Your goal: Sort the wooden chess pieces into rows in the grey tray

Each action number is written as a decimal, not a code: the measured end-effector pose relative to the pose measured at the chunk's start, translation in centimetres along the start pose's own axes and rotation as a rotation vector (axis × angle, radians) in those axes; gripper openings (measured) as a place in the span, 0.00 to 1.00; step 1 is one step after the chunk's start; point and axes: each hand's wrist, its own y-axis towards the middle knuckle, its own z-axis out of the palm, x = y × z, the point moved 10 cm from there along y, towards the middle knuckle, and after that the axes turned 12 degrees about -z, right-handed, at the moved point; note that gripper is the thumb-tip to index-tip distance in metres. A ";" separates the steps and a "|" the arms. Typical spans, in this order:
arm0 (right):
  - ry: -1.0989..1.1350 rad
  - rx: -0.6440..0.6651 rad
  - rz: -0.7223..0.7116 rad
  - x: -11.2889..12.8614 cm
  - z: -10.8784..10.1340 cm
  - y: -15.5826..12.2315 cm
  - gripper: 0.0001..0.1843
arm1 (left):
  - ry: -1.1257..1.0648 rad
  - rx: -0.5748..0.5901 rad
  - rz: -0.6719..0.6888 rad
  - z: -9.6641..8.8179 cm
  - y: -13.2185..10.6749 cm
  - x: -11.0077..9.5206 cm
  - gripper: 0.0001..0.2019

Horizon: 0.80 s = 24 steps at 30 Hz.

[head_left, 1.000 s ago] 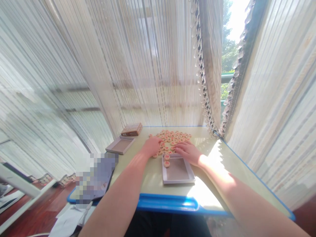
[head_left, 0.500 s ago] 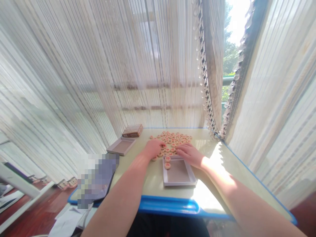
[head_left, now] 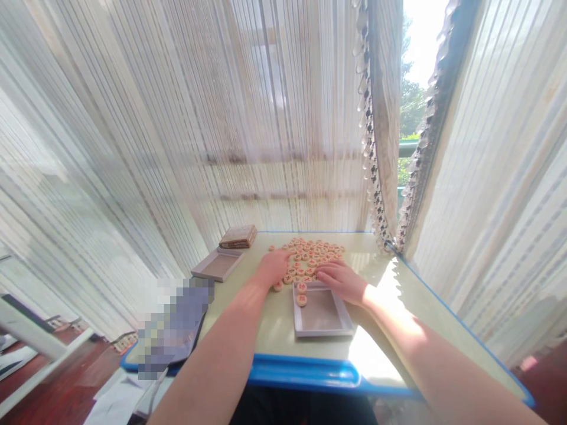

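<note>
Round pieces [head_left: 311, 262] lay on the table [head_left: 274, 330] beyond a shallow box [head_left: 322, 313] holding two. Left hand [head_left: 273, 267] and right hand [head_left: 341, 280] were at opposite sides; whether either gripped one could not be told. Light fingertip contact appeared advisable, lest neighbouring ones scatter.

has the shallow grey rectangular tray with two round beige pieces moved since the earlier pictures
No: the grey tray shows no clear shift against the long blue recessed groove below it.

Free air over box [head_left: 325, 311], pieces [head_left: 312, 263] beyond
</note>
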 end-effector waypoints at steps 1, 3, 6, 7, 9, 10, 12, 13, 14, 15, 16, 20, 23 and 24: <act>0.001 0.001 0.008 -0.1 0.0 0.0 0.23 | -0.006 -0.040 -0.009 -0.4 0.0 0.2 0.22; 0.001 -0.006 0.024 -0.3 0.0 -0.1 0.23 | -0.015 -0.126 -0.017 -1.3 0.0 0.5 0.23; 0.002 -0.035 0.037 -0.3 -0.4 -0.3 0.23 | -0.004 -0.087 -0.066 -0.9 0.1 1.2 0.22; 0.000 -0.041 0.040 -0.3 -0.6 -0.3 0.23 | -0.002 -0.058 -0.072 -0.6 0.1 1.3 0.21; -0.007 -0.044 0.048 -0.3 -0.9 -0.4 0.23 | -0.005 -0.026 -0.074 -0.4 0.1 1.3 0.21; -0.011 -0.044 0.049 -0.3 -1.0 -0.4 0.24 | -0.008 -0.027 -0.073 -0.5 0.0 1.3 0.21; -0.013 -0.048 0.047 -0.3 -1.2 -0.5 0.24 | -0.010 -0.051 -0.093 -0.9 0.0 1.5 0.22; -0.012 -0.053 0.046 -0.3 -1.2 -0.5 0.24 | -0.009 -0.065 -0.101 -1.0 0.0 1.6 0.22; -0.010 -0.057 0.046 -0.3 -1.2 -0.5 0.24 | -0.007 -0.078 -0.110 -1.2 0.0 1.8 0.21; -0.010 -0.060 0.048 -0.3 -1.2 -0.5 0.24 | -0.006 -0.091 -0.118 -1.3 0.0 1.9 0.21; -0.010 -0.061 0.050 -0.3 -1.2 -0.5 0.24 | -0.006 -0.103 -0.127 -1.4 0.0 2.1 0.21; -0.009 -0.051 0.046 -0.3 -1.0 -0.4 0.24 | -0.019 -0.069 -0.176 -1.0 0.0 2.7 0.17; -0.004 -0.052 0.036 -0.3 -1.2 -0.4 0.24 | -0.029 -0.033 -0.198 -0.7 0.0 2.9 0.16; -0.004 -0.056 0.035 -0.3 -1.2 -0.4 0.24 | -0.033 -0.036 -0.205 -0.7 0.0 3.0 0.17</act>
